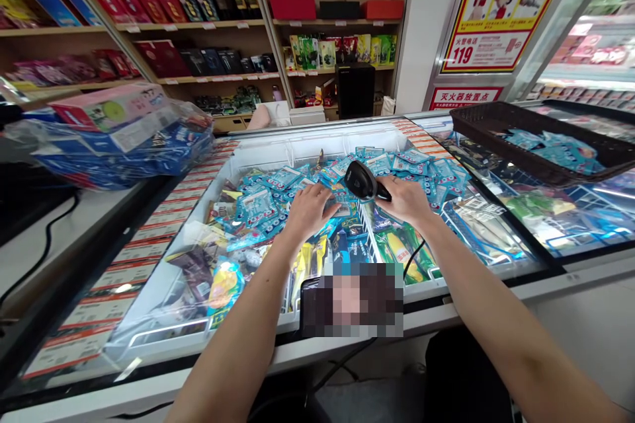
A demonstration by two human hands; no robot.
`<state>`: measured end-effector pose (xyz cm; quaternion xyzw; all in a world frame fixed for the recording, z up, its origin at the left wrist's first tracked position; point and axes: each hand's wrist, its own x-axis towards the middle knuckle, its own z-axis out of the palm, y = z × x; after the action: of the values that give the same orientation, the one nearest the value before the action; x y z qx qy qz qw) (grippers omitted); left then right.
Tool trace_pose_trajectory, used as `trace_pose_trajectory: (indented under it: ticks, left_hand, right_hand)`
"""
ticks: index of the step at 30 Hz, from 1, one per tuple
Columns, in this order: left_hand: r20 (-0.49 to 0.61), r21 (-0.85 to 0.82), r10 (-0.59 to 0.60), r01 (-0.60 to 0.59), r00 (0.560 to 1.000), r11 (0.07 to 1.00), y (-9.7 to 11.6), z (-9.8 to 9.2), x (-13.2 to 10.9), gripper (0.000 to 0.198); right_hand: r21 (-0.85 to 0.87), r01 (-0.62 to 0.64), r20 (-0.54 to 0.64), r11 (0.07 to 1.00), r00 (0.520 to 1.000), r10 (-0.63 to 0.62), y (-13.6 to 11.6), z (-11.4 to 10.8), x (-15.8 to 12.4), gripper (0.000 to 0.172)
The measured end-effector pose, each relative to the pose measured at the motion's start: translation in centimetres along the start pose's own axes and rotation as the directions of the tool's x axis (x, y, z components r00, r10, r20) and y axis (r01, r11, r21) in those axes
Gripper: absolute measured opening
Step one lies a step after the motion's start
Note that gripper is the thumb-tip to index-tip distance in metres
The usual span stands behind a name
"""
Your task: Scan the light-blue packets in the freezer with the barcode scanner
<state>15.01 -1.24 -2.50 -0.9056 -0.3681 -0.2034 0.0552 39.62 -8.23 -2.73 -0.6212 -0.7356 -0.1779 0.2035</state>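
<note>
Black handheld scanner (360, 180), tilted above scattered small blue packets (258, 206)

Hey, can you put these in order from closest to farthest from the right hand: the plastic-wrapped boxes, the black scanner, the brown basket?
From the right hand in the head view:
1. Black scanner: held in it.
2. Brown basket: off to the right.
3. Plastic-wrapped boxes: far left.

Shop: stocked shelves (322, 22), display freezer (288, 355)
</note>
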Motion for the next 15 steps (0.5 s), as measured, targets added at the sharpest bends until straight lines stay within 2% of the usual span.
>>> trace_pose_trajectory:
  ticks: [6,9,12,15]
  left_hand:
    - [0.051,-0.079,-0.017,0.021,0.999,0.997,-0.5,0.7,-0.1,0.044]
    - [-0.006,-0.067,-0.047,0.047,0.999,0.997,-0.8,1.0,0.0,0.058]
    - [-0.05,-0.105,-0.13,0.125,0.99,0.987,-1.4,1.5,0.2,0.071]
    - [-0.087,-0.18,-0.267,0.249,0.96,0.952,-2.0,2.0,0.3,0.067]
  right_hand:
    - [0.006,0.027,0.023,1.0,0.999,-0.027,-0.1,0.0,0.0,0.04]
    - [0.021,0.047,0.034,0.999,0.998,-0.048,-0.1,-0.1,0.0,0.04]
    - [0.03,0.065,0.04,0.997,0.997,-0.066,-0.1,-0.2,0.0,0.041]
    - [0.033,0.066,0.049,0.997,0.996,-0.068,-0.1,-0.2,0.0,0.041]
